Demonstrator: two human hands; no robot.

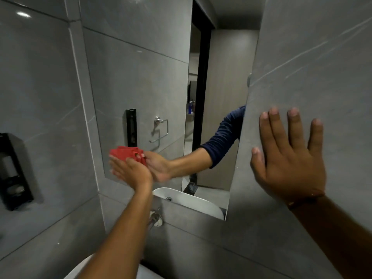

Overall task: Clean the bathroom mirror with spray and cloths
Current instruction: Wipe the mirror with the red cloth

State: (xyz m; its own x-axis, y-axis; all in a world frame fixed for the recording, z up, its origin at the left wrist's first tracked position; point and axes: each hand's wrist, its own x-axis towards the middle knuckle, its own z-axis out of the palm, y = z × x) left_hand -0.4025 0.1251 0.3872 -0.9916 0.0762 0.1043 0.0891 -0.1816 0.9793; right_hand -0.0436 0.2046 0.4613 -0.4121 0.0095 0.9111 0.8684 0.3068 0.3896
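Red cloth (125, 154) is pressed to the mirror (145, 93) near its lower left corner by the left hand (130, 171), fingers flat and close together: the wiping step, by my reading. The right hand (289, 156) rests spread and empty on the tile wall (314, 57) beside the mirror's right edge. Next, probably strokes across the unwiped glass. No spray bottle shows.

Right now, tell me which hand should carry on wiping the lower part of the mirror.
Left. The left hand already presses the red cloth flat against the mirror near its lower left corner. The right hand holds nothing and lies spread on the grey wall beside the mirror, apparently bracing.
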